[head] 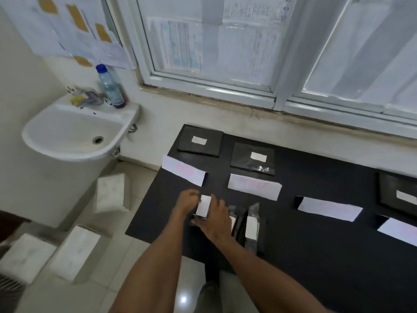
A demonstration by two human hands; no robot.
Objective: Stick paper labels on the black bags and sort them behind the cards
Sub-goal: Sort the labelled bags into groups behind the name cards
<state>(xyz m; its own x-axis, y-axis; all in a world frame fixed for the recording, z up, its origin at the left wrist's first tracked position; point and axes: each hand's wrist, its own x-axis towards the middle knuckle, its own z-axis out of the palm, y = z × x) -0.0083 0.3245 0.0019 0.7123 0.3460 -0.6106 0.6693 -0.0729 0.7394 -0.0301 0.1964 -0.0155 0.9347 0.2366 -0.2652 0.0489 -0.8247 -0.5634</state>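
On the black table several white cards stand in a row, the leftmost card and a second card with pink writing. Behind them lie black bags with white labels: one bag, another bag, a third bag at the right edge. My left hand and my right hand both grip a black bag with a white paper label at the table's near left. More labelled bags lie right of my right hand.
A white sink with a tap and a blue-capped bottle stands left of the table. White boxes sit on the tiled floor below. A window with papers runs behind the table.
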